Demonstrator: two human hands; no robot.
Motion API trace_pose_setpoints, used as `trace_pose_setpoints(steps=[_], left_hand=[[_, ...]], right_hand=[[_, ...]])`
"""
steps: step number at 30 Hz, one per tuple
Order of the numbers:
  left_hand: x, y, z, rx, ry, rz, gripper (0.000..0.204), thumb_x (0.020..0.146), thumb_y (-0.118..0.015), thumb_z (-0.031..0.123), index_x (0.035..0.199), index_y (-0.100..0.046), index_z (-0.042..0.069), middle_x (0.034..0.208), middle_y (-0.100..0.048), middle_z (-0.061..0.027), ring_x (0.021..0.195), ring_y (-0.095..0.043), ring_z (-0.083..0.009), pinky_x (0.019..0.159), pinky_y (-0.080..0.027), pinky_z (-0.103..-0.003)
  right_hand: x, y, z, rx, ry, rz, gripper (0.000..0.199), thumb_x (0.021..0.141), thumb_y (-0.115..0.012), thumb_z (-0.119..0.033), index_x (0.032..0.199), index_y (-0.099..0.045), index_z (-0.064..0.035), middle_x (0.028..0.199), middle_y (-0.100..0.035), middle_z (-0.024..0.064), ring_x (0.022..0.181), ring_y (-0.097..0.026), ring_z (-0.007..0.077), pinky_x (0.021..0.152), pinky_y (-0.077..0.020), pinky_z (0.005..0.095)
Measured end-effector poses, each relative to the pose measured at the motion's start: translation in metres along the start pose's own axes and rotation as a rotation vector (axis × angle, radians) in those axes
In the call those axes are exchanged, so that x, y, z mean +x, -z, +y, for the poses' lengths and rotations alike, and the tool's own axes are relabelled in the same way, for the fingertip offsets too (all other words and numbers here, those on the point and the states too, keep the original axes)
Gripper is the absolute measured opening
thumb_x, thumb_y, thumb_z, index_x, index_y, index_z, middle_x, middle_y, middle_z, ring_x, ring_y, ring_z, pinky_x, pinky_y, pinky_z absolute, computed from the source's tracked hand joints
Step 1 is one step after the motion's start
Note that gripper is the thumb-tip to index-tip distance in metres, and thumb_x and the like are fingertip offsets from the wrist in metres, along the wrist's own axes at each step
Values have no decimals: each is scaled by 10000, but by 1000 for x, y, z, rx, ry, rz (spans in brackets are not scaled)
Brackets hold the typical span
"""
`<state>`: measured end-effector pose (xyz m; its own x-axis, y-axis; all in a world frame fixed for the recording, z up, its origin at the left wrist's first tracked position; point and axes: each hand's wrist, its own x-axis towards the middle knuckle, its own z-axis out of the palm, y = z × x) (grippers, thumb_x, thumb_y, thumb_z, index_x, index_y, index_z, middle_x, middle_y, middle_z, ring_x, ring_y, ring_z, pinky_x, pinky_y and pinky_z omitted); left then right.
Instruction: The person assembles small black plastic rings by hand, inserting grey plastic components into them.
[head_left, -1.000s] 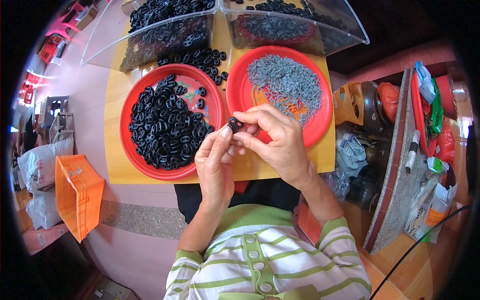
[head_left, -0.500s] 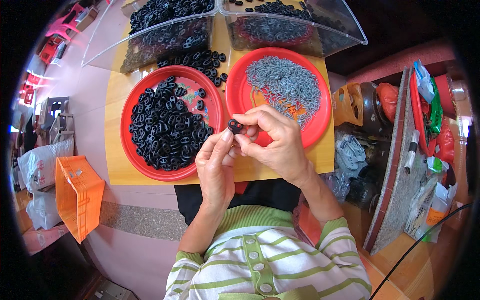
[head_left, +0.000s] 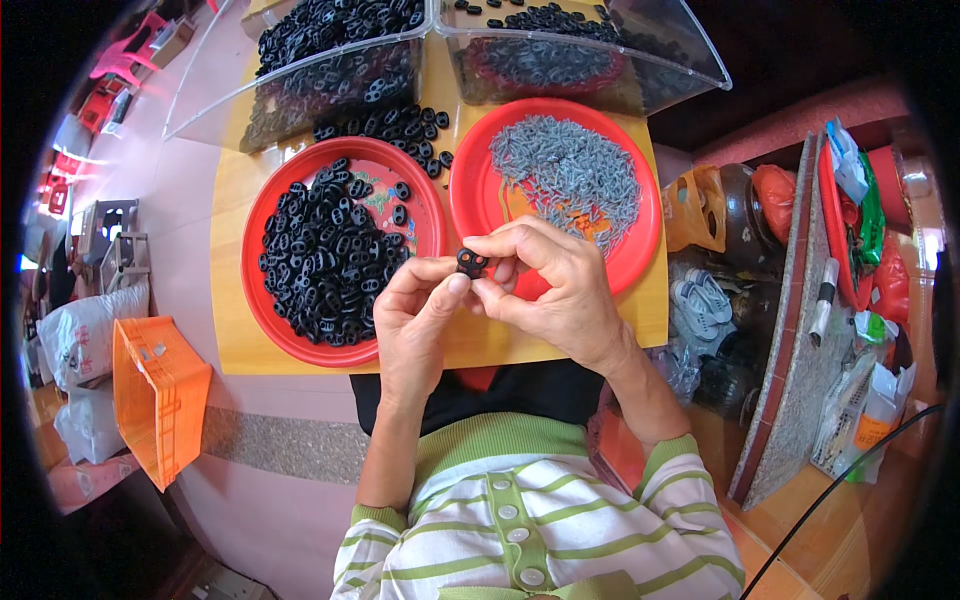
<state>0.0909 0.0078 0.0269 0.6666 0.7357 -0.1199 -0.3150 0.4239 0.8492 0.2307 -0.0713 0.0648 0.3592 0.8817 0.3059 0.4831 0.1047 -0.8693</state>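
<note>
Between both sets of fingertips, in front of the plates, is a small black two-hole piece (head_left: 472, 262) that looks like a cord lock. My left hand (head_left: 412, 312) pinches its left side between thumb and forefinger. On the other side, my right hand (head_left: 558, 292) grips it with thumb and forefinger, the other fingers curled behind. A red plate (head_left: 258, 312) at the left holds a heap of similar black pieces (head_left: 325, 250). To the right, partly behind my right hand, another red plate (head_left: 474, 190) carries a pile of small grey springs (head_left: 570, 165).
Two clear plastic bins (head_left: 345, 50) (head_left: 590, 45) with black parts stand at the table's far side. Loose black pieces (head_left: 425, 135) lie before them on the yellow table (head_left: 232, 250). An orange crate (head_left: 160, 400) sits at left; shelves with bags and shoes (head_left: 702, 305) are at right.
My left hand has shifted slightly left, and its forefinger now extends to the piece's side. The black piece has turned a little and shows more clearly. My right hand keeps nearly the same place.
</note>
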Motion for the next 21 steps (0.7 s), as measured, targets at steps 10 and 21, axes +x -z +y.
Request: trace_pose_setpoints(steps=[10,21], left_hand=[[7,9,1,-13,-98,-24,169,790,-674,-60,938,-606,-15,965,-638,-79,825,-616,-113,772,-515,-231],[8,22,4,122,-136,-87,246,731,-701,-103,969,-665,-49,999,-639,-116,883,-617,-134,798,-517,-238]], right_hand=[[3,2,-1,12,21,-35,236,724,-678,20,951,-622,-10,794,-600,47,655,-617,115,563,-514,247],[2,3,1,126,-63,-112,285,710,-684,60,989,-659,3,832,-633,49,693,-603,89,617,-509,221]])
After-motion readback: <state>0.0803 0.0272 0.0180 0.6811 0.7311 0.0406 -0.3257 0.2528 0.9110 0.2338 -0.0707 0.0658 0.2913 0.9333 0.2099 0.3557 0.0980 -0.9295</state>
